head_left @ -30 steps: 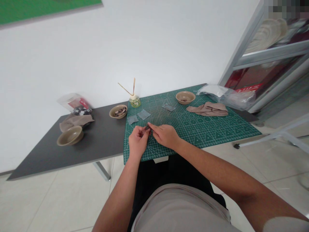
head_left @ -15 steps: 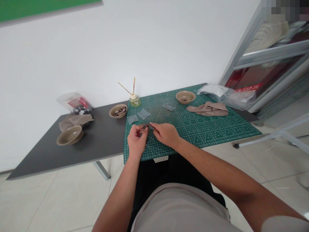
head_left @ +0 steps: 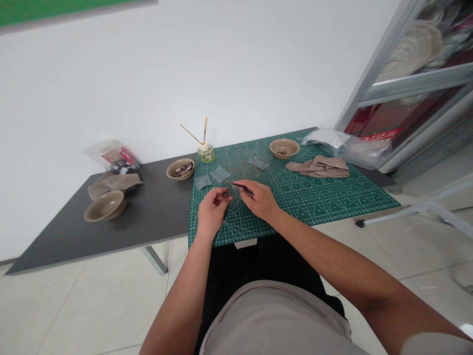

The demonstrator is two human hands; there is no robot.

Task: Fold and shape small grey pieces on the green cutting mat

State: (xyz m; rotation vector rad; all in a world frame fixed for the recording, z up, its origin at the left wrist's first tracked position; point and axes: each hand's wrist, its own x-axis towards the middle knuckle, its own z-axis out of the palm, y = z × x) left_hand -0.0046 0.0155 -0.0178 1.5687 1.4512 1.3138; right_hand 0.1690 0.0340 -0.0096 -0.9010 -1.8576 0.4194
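Note:
My left hand (head_left: 212, 213) and my right hand (head_left: 258, 199) meet over the near left part of a green cutting mat (head_left: 325, 195). The left fingers are curled round a small dark piece (head_left: 225, 194) that I cannot name. The right fingers pinch a thin dark tool or strip (head_left: 242, 188) that points toward the left hand. Two small grey squares (head_left: 220, 174) lie on the mat just beyond my hands, and a third grey square (head_left: 258, 163) lies farther back.
A tan bowl (head_left: 284, 148) and a beige cloth (head_left: 320, 166) sit at the mat's far right, beside a clear plastic bag (head_left: 343, 143). A reed diffuser bottle (head_left: 206, 154), a bowl of small pieces (head_left: 180, 169), another bowl (head_left: 105, 206) and a jar (head_left: 111, 157) stand on the dark table (head_left: 148, 222).
Both hands shifted slightly away from me on the mat and parted a little; the right hand drew its thin item a short way to the right.

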